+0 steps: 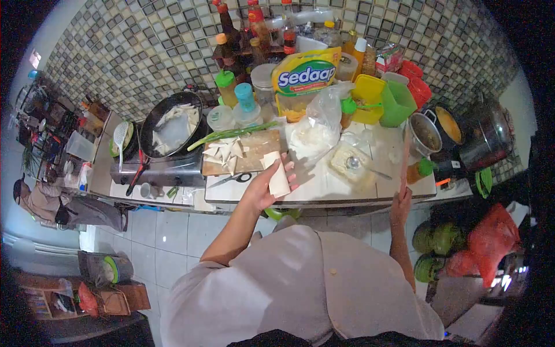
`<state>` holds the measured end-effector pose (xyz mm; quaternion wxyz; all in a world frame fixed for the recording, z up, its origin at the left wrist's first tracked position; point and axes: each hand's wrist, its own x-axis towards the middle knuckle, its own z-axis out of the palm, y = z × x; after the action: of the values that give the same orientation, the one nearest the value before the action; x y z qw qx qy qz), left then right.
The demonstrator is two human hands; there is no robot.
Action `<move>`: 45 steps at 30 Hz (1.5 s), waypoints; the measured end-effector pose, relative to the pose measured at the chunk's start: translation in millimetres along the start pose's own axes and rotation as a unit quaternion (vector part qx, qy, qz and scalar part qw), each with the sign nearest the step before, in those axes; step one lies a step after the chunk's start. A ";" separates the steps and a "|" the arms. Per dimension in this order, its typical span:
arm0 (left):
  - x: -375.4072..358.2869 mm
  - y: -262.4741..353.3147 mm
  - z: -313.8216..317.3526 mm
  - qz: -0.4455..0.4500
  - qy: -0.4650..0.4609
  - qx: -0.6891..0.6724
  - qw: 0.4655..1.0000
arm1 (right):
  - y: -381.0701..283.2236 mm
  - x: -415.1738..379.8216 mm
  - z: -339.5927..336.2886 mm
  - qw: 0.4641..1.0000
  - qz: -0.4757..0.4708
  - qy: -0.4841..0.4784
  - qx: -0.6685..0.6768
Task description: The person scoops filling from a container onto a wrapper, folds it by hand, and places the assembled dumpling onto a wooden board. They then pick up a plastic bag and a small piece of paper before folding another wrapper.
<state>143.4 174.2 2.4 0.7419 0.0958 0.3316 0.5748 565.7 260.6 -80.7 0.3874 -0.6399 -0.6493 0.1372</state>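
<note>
Bimanual hold of 2 elongated items.
The left hand grasps a pale, smooth, rectangular wrapper near the brown wooden board; the right hand grips a long, thin, pinkish strip.

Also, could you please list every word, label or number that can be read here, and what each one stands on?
"Sedaap": on the yellow and green pouch.
Smaller print on the pouch's red band: too small to read.
Labels on the red sauce bottle and pink packet: too blurred to read.
</note>
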 end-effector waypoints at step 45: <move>3.8 -20.6 65.1 0.172 0.048 0.175 0.968 | -121.6 -20.4 -12.3 0.928 -0.293 -0.215 0.084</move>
<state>199.4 186.6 39.7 0.5864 0.2522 0.4410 0.6309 483.4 220.2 2.8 0.3136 -0.3411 -0.8620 0.2058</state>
